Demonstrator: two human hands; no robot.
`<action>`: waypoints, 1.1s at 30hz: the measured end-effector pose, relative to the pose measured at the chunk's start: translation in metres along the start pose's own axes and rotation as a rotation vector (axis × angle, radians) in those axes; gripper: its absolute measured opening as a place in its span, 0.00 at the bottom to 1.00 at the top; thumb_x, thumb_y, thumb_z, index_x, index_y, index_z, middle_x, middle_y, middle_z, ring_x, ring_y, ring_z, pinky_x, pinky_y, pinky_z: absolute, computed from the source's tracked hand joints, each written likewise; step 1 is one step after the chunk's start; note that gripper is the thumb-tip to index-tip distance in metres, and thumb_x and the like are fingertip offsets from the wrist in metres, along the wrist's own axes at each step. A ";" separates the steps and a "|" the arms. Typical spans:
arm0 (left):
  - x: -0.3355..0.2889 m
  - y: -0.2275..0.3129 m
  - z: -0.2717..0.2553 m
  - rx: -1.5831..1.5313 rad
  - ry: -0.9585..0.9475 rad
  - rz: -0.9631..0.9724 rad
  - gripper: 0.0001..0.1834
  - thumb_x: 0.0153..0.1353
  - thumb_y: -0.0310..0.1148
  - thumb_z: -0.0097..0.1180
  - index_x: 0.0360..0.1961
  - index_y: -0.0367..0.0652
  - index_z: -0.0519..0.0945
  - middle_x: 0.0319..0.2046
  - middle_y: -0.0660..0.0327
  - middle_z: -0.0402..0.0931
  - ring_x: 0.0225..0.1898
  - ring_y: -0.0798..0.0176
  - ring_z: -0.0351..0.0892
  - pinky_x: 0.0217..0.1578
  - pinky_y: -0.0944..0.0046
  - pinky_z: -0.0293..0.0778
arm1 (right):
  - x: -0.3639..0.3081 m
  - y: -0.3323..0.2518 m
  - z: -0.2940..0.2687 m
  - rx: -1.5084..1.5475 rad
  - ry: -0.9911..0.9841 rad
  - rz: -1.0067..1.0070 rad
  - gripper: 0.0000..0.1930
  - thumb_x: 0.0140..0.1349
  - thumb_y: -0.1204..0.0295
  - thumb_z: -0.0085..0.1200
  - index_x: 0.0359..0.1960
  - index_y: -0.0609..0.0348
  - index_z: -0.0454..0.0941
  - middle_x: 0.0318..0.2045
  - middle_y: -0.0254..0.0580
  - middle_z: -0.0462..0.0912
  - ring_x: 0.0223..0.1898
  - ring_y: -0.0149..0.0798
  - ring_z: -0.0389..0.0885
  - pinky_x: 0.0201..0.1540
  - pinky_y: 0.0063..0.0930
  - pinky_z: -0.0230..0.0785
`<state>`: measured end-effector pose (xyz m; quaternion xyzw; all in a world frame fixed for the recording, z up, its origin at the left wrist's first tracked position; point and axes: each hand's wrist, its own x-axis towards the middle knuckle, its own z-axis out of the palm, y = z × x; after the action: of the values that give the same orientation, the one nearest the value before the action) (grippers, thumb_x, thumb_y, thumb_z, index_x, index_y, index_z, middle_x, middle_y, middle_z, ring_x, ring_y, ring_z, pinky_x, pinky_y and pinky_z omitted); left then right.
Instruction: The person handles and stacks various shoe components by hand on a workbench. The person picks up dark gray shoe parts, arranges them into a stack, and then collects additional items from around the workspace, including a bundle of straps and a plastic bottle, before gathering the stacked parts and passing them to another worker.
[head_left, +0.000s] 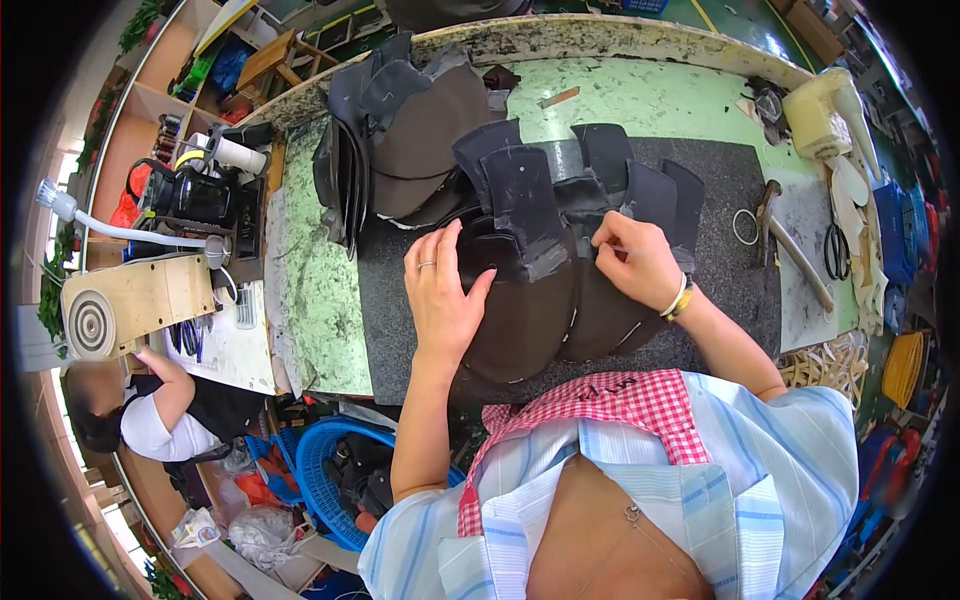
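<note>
A blue plastic basket (312,480) stands near and left of the speckled grey mat (735,280); on the mat lie dark brown rounded panels (520,325); the left hand (440,290), grip open, rests on them; the right hand's (640,265) grip is closed, on what I cannot tell; a hammer (803,260) lies at the mat's right edge.

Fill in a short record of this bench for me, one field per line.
Left hand: spread, at a dark brown panel
Right hand: curled above a neighbouring panel; grip unclear
Surface: grey mat on green bench
Tools: hammer, right side
Behind: more stacked panels
Nearby: another person, left
</note>
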<state>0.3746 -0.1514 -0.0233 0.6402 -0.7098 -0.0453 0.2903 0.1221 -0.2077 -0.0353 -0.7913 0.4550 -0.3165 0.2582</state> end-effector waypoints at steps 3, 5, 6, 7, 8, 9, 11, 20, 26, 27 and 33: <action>0.003 -0.001 0.002 0.056 -0.032 -0.004 0.34 0.42 0.31 0.68 0.53 0.40 0.71 0.48 0.53 0.70 0.53 0.48 0.63 0.55 0.53 0.60 | 0.010 0.017 -0.008 0.570 -0.087 0.324 0.03 0.53 0.79 0.50 0.28 0.65 0.75 0.19 0.31 0.76 0.23 0.19 0.69 0.25 0.21 0.65; 0.005 -0.002 -0.001 0.072 -0.053 -0.020 0.34 0.40 0.30 0.69 0.52 0.41 0.71 0.46 0.54 0.70 0.52 0.48 0.64 0.54 0.54 0.61 | 0.023 0.014 -0.012 0.392 -0.047 0.229 0.04 0.56 0.78 0.51 0.31 0.65 0.75 0.24 0.32 0.78 0.26 0.23 0.77 0.30 0.19 0.69; 0.005 0.000 -0.001 0.069 -0.049 -0.019 0.34 0.40 0.30 0.69 0.52 0.41 0.71 0.46 0.54 0.70 0.52 0.48 0.64 0.54 0.54 0.61 | 0.025 0.013 -0.008 0.387 -0.046 0.227 0.04 0.56 0.78 0.51 0.31 0.65 0.75 0.24 0.32 0.78 0.26 0.23 0.77 0.30 0.19 0.69; 0.006 0.000 -0.001 0.047 -0.049 -0.046 0.33 0.38 0.29 0.70 0.50 0.42 0.72 0.45 0.54 0.70 0.52 0.48 0.64 0.54 0.53 0.61 | 0.031 0.013 -0.002 0.258 -0.018 0.168 0.04 0.53 0.77 0.51 0.30 0.64 0.76 0.23 0.38 0.79 0.25 0.29 0.79 0.29 0.23 0.70; 0.007 0.000 -0.002 0.024 -0.048 -0.073 0.32 0.36 0.29 0.70 0.47 0.42 0.73 0.45 0.55 0.70 0.51 0.48 0.64 0.53 0.53 0.61 | 0.035 0.013 0.001 0.128 0.011 0.108 0.04 0.51 0.77 0.51 0.29 0.63 0.76 0.22 0.43 0.80 0.24 0.35 0.81 0.29 0.26 0.71; 0.007 0.001 -0.003 0.025 -0.039 -0.074 0.32 0.36 0.29 0.70 0.47 0.42 0.73 0.45 0.55 0.70 0.51 0.48 0.64 0.53 0.53 0.61 | 0.038 0.011 0.000 0.015 -0.053 0.159 0.06 0.50 0.76 0.52 0.30 0.62 0.76 0.23 0.48 0.80 0.26 0.44 0.81 0.31 0.29 0.72; 0.000 0.005 -0.002 -0.064 0.061 -0.016 0.29 0.34 0.26 0.71 0.41 0.43 0.72 0.46 0.55 0.69 0.53 0.48 0.63 0.53 0.53 0.61 | 0.037 0.022 0.000 0.154 -0.051 0.114 0.05 0.51 0.78 0.51 0.31 0.62 0.77 0.21 0.43 0.80 0.24 0.38 0.81 0.30 0.26 0.72; -0.052 0.018 -0.013 -0.360 0.223 0.541 0.11 0.36 0.22 0.57 0.25 0.40 0.71 0.32 0.56 0.73 0.35 0.51 0.79 0.31 0.57 0.78 | 0.049 -0.025 -0.007 0.715 0.027 0.016 0.06 0.58 0.81 0.47 0.36 0.65 0.75 0.27 0.36 0.78 0.30 0.24 0.76 0.37 0.23 0.73; -0.053 0.034 -0.041 -0.339 0.153 0.656 0.10 0.39 0.28 0.59 0.24 0.44 0.71 0.32 0.59 0.72 0.36 0.55 0.78 0.34 0.58 0.78 | 0.079 -0.025 0.061 0.341 -0.348 -0.551 0.15 0.48 0.70 0.55 0.37 0.64 0.75 0.33 0.47 0.78 0.34 0.50 0.76 0.37 0.32 0.71; -0.056 0.037 -0.042 -0.326 0.133 0.674 0.10 0.40 0.28 0.59 0.24 0.45 0.71 0.32 0.60 0.72 0.36 0.56 0.78 0.35 0.59 0.78 | 0.077 -0.021 0.076 0.463 -0.331 -0.514 0.14 0.47 0.69 0.54 0.36 0.62 0.75 0.35 0.45 0.78 0.37 0.48 0.76 0.39 0.33 0.70; -0.051 0.041 -0.040 -0.309 0.113 0.632 0.09 0.43 0.27 0.58 0.25 0.44 0.71 0.34 0.59 0.72 0.38 0.56 0.77 0.38 0.59 0.77 | 0.071 -0.003 0.099 0.615 -0.547 -0.089 0.15 0.55 0.69 0.53 0.43 0.61 0.75 0.40 0.40 0.77 0.40 0.38 0.77 0.43 0.29 0.70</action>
<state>0.3576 -0.0842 0.0096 0.3389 -0.8404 -0.0247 0.4223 0.2244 -0.2568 -0.0805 -0.7511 0.2192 -0.2268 0.5799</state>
